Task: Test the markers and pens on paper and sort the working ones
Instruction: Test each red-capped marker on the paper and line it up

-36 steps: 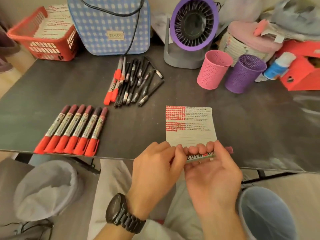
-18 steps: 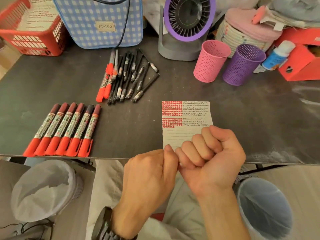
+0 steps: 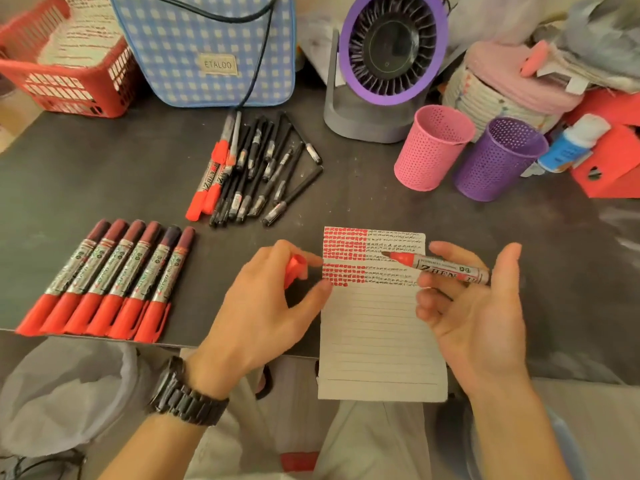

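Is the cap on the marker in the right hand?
No: the marker shows its bare tip over the paper, and the left hand holds the red cap.

A dark grey tabletop (image 3: 104, 161) runs across the view. At its far left corner stands a red plastic basket (image 3: 69, 88). Just beside it is a blue-and-white gingham bag (image 3: 173, 46) with a small label reading ETALOO (image 3: 217, 65); a black cable (image 3: 258, 53) hangs down the bag's front. To the right stands a purple-rimmed desk fan (image 3: 391, 46) on a grey base. Farther right, a woven basket (image 3: 485, 95) carries folded pink cloth (image 3: 512, 74), and a blue-and-white bottle (image 3: 568, 147) leans tilted against a red box (image 3: 609, 161). Below the near edge, a bag-lined bin (image 3: 65, 393) sits at the left and a blue bin (image 3: 568, 448) at the right.
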